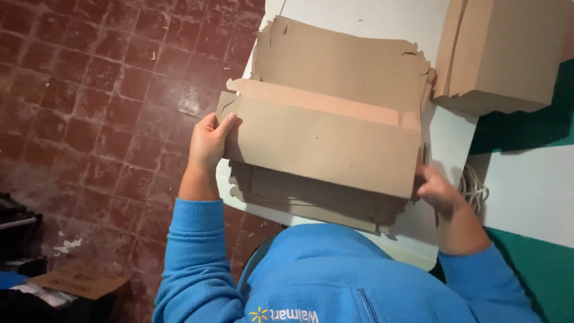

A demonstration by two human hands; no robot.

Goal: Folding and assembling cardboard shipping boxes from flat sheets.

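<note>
On the white counter (442, 140), seen from the head camera looking straight down, a flat brown cardboard blank (326, 134) is being folded into a box. Its near panel is already lifted, standing up toward the person and hiding part of the sheet behind it; a second fold line shows as a paler strip along the top of that panel. The far part of the blank lies flat on the counter, its tabs and notched edges unfolded, so the work looks to be at an early stage: one long wall raised, end flaps and remaining walls not yet formed.

The left hand (209, 142) grips the left end of the raised panel, thumb in front and fingers curled behind the edge. The right hand (435, 188) is closed around the panel's right end near the counter's right edge, though the fingers are partly hidden by the cardboard.

The blank's long axis runs left to right across the counter, tilted slightly so that the right end sits nearer the person. More flat cardboard sheets (311, 200) lie under it at the near edge. A stack of folded cardboard (502, 54) rests at the far right corner, apart from the blank. Red floor tiles (95, 90) fill the left side.
</note>
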